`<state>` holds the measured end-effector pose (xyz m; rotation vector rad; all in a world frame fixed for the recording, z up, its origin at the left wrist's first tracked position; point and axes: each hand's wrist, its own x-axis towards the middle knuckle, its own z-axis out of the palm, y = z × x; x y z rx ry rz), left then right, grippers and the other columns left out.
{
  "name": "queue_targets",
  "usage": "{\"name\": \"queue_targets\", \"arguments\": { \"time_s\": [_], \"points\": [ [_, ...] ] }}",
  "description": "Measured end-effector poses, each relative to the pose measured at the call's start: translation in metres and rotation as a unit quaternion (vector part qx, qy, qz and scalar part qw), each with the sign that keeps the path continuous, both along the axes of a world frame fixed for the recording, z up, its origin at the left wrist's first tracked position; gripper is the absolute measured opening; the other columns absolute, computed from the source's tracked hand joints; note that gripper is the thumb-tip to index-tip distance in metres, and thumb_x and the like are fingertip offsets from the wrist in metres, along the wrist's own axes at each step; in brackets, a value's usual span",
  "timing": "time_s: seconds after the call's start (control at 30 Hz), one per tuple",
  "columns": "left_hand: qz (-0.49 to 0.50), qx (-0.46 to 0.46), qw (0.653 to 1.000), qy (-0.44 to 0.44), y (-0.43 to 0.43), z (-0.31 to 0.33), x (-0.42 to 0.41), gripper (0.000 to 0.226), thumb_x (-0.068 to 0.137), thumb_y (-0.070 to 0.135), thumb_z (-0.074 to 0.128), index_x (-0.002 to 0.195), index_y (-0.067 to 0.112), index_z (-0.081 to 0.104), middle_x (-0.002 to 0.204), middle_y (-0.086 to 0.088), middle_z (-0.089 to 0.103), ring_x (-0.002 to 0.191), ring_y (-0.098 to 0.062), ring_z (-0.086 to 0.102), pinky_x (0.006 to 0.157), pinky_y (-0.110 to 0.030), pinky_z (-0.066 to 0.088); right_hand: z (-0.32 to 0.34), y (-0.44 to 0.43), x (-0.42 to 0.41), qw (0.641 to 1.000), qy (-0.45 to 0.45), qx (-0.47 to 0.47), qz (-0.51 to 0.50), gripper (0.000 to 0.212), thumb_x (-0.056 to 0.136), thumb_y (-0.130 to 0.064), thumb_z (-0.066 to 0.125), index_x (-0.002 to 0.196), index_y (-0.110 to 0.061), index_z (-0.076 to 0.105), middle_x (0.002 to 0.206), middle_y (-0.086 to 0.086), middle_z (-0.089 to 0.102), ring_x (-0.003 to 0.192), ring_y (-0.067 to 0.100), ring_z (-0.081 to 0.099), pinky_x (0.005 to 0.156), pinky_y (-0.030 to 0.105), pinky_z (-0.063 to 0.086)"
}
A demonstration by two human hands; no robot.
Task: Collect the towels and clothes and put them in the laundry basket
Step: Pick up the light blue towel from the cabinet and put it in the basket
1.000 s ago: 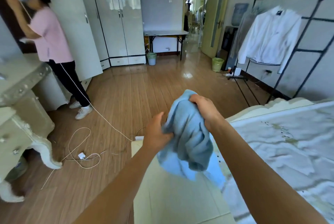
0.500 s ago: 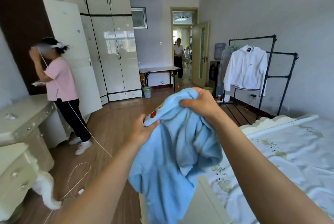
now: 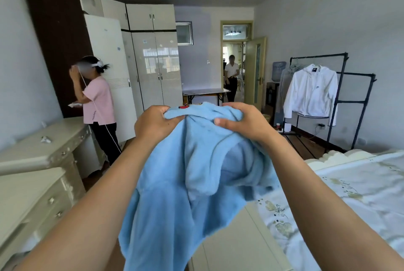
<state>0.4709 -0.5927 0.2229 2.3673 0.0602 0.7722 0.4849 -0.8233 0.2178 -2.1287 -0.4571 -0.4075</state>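
Note:
A light blue towel (image 3: 188, 183) with a small red mark near its top edge hangs in front of me at chest height. My left hand (image 3: 153, 124) grips its upper left edge. My right hand (image 3: 242, 121) grips the bunched upper right part. The cloth drapes down between my forearms and hides the floor below. A white jacket (image 3: 312, 93) hangs on a black clothes rack (image 3: 338, 100) by the right wall, with a grey garment (image 3: 282, 87) behind it. No laundry basket is in view.
A bed (image 3: 354, 194) with a white patterned cover lies at my right. A cream dresser (image 3: 37, 161) stands at my left. A person in a pink shirt (image 3: 98, 100) stands by the wardrobe (image 3: 153, 63); another person (image 3: 231, 78) stands in the open doorway, behind a folding table (image 3: 205, 92).
Both hands have lifted the blue towel higher and spread apart along its top edge. My view has tilted up from the floor to the room ahead.

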Motion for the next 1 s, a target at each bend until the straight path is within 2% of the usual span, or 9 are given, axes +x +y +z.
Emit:
{"name": "queue_targets", "arguments": {
  "time_s": [0.17,0.27,0.4,0.47,0.53,0.6,0.7,0.9,1.0],
  "points": [
    [0.002,0.022,0.999,-0.037,-0.002,0.007,-0.017,0.039,0.085,0.047,0.061,0.083,0.009,0.07,0.085,-0.009,0.073,0.084,-0.031,0.065,0.071,-0.036,0.05,-0.011,0.038,-0.015,0.986,0.075,-0.073,0.127,0.069,0.065,-0.039,0.083,0.126,-0.02,0.055,0.121,-0.003,0.064,0.109,0.014,0.061,0.098,0.031,0.049],
    [0.011,0.039,0.999,-0.02,0.009,0.008,-0.022,0.036,0.082,0.05,0.063,0.082,0.014,0.07,0.081,-0.003,0.07,0.082,-0.026,0.064,0.069,-0.034,0.048,-0.019,0.061,-0.015,0.985,0.05,-0.152,0.065,0.037,0.081,-0.039,0.067,0.101,-0.008,0.068,0.103,0.009,0.071,0.095,0.023,0.066,0.086,0.038,0.053],
    [0.044,0.046,0.981,-0.185,0.024,-0.017,-0.05,0.041,0.074,0.036,0.064,0.109,0.015,0.062,0.111,-0.003,0.059,0.104,-0.024,0.057,0.086,-0.035,0.046,-0.012,0.072,-0.017,0.987,0.132,0.074,0.058,0.032,0.089,-0.024,0.055,0.102,0.002,0.068,0.091,0.01,0.064,0.084,0.019,0.058,0.073,0.032,0.046],
    [-0.039,0.052,0.957,-0.284,0.015,-0.048,-0.071,0.042,0.074,0.031,0.056,0.108,0.006,0.057,0.107,-0.004,0.055,0.1,-0.023,0.054,0.087,-0.038,0.047,-0.005,0.079,-0.019,0.972,0.163,0.15,0.082,0.029,0.089,-0.02,0.053,0.102,0.003,0.065,0.089,0.011,0.064,0.08,0.02,0.058,0.068,0.029,0.046],
    [-0.107,0.042,0.968,-0.225,0.004,-0.074,-0.083,0.046,0.075,0.041,0.06,0.106,0.009,0.053,0.101,0.005,0.051,0.093,-0.015,0.053,0.082,-0.033,0.048,0.001,0.085,-0.018,0.96,0.184,0.189,0.09,0.017,0.089,-0.015,0.05,0.087,-0.004,0.063,0.081,0.01,0.062,0.069,0.018,0.057,0.06,0.025,0.044],
    [-0.056,0.096,0.982,-0.151,0.003,-0.088,-0.076,0.055,0.069,0.054,0.066,0.105,0.015,0.052,0.099,0.006,0.049,0.092,-0.014,0.052,0.076,-0.025,0.045,0.003,0.088,-0.013,0.955,0.2,0.203,0.081,0.012,0.089,-0.011,0.05,0.08,-0.008,0.058,0.071,0.006,0.058,0.061,0.015,0.054,0.055,0.023,0.042],
    [0.041,0.213,0.971,-0.097,0.011,-0.085,-0.062,0.03,0.078,0.037,0.064,0.099,0.017,0.056,0.1,-0.001,0.056,0.092,-0.023,0.058,0.068,-0.03,0.041,-0.001,0.086,-0.006,0.954,0.215,0.196,0.072,0.009,0.087,-0.011,0.053,0.081,-0.009,0.059,0.071,0.005,0.058,0.062,0.015,0.055,0.057,0.024,0.043],
    [0.044,0.027,0.997,-0.055,0.011,-0.05,-0.036,0.009,0.094,0.02,0.043,0.09,0.014,0.038,0.078,-0.008,0.052,0.078,-0.034,0.055,0.066,-0.037,0.039,-0.002,0.071,0.002,0.933,0.226,0.267,0.081,0.01,0.086,-0.015,0.062,0.076,-0.012,0.061,0.079,0.006,0.065,0.069,0.015,0.06,0.069,0.029,0.05],
    [0.002,-0.075,0.994,-0.08,-0.001,-0.032,-0.02,0.007,0.098,0.012,0.037,0.094,0.007,0.035,0.071,0.001,0.038,0.079,-0.03,0.046,0.074,-0.037,0.038,-0.005,0.065,0.008,0.925,0.224,0.288,0.105,0.018,0.083,-0.019,0.07,0.094,-0.008,0.062,0.084,0.007,0.066,0.066,0.013,0.063,0.064,0.027,0.052]
  ]
}}
